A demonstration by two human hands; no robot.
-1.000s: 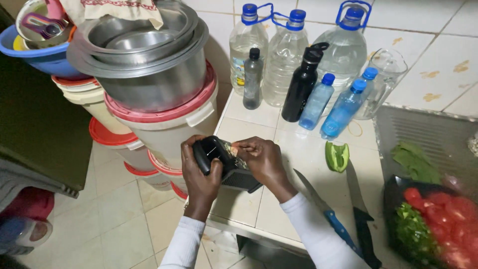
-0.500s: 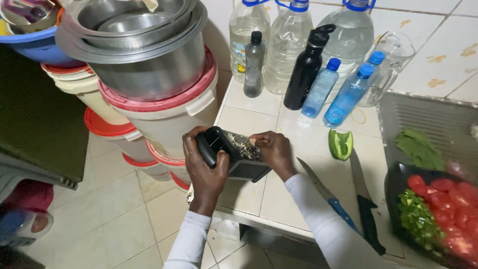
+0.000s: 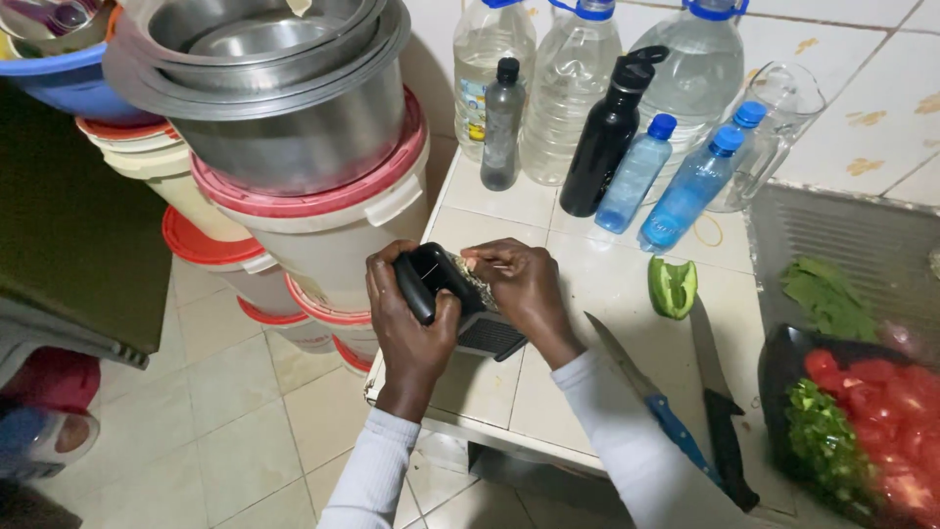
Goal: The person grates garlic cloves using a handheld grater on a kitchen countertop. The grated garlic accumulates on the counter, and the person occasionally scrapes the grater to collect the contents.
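So the person's got a small box grater [image 3: 470, 313] tilted on the near left corner of the white tiled desk [image 3: 607, 284]. It has a chunky black plastic handle, and the metal face is dull and rough with little holes. The left hand [image 3: 406, 328] is wrapped round the handle from the left, grip closed tight on it, wrist bent up and white sleeve running down out of view. The right hand [image 3: 524, 289] sits on top of the grater face, fingers curled and pinched on something small; I can't tell what it is, it's hidden under the fingertips.

Around it: just right of the hands lies a chunk of green pepper [image 3: 673, 286], glossy and hollow. Nearer the edge there are two knives, a blue-handled knife [image 3: 646, 392] and a black-handled knife [image 3: 720, 402], blades pointing away from the person. Far right, a dark bowl [image 3: 783, 362] holds chopped red tomato and green bits.

At the back of the desk, against the tiled wall, stand three big clear water bottles, a matte black bottle [image 3: 607, 132], two small blue bottles [image 3: 666, 181] and a glass jug [image 3: 774, 132]. Left of the desk, stacked white plastic buckets with red lids [image 3: 313, 220] carry nested steel pots [image 3: 264, 88], shiny and round, crowding right up beside the left hand.
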